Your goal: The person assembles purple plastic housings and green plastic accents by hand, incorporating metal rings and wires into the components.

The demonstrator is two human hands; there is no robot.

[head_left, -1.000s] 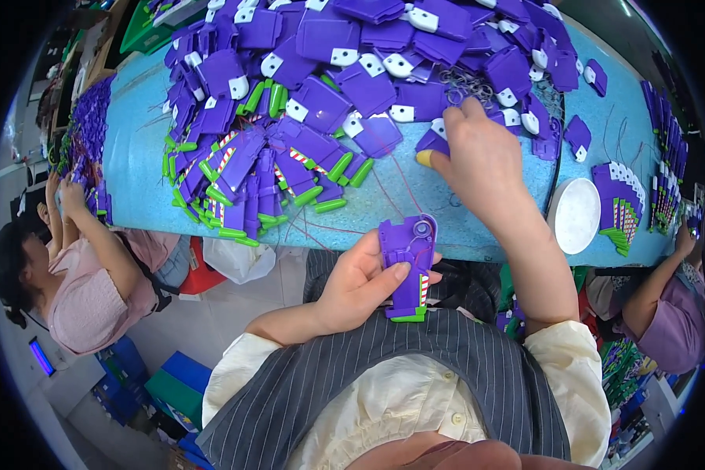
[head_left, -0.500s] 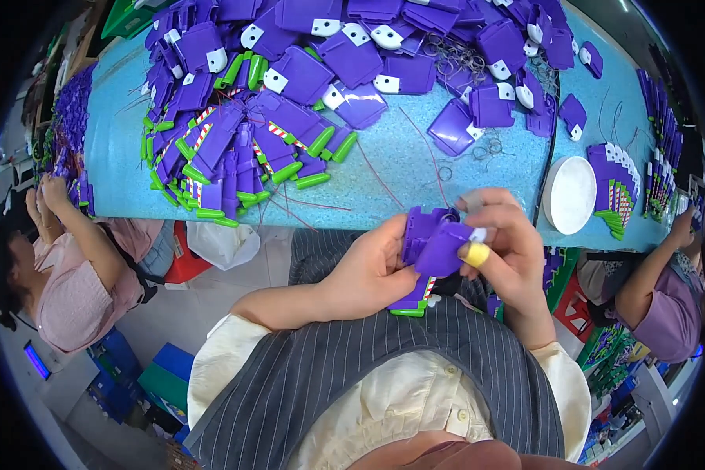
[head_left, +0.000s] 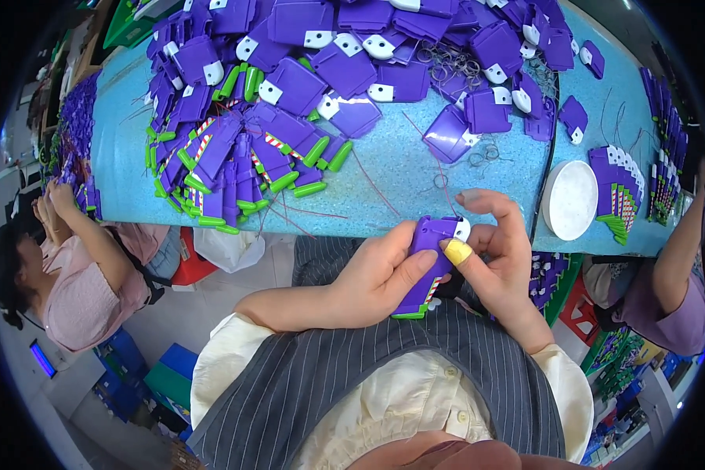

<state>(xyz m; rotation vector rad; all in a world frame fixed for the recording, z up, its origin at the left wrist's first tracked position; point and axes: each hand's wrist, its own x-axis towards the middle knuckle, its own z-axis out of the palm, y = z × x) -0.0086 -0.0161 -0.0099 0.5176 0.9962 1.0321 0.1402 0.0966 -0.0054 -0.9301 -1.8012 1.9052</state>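
Observation:
In front of my waist, a purple plastic toy wing (head_left: pixel 417 291) is held, with a white end piece, a red-and-white striped edge and a green tip pointing down toward me. My left hand (head_left: pixel 372 276) is closed round its left side, thumb lying on the flat purple face. On the other side my right hand (head_left: pixel 497 270) pinches the upper end; its thumb, wrapped in yellow tape (head_left: pixel 457 251), presses beside the white piece. The right index finger sticks out, bent, above it. The remaining right fingers are partly hidden behind the wing.
Wings with green tips (head_left: pixel 235 168) lie fanned on the blue table (head_left: pixel 384 172), red wires trailing. Purple covers with white ends (head_left: pixel 348 66) are heaped behind, with metal ring springs (head_left: pixel 450 66) among them. A white bowl (head_left: pixel 569 200) stands right. Co-workers (head_left: pixel 94 290) sit on both sides.
The purple cover, tilted and apart from the lower piece before, now lies flat on it. My right thumb has come down onto its upper end.

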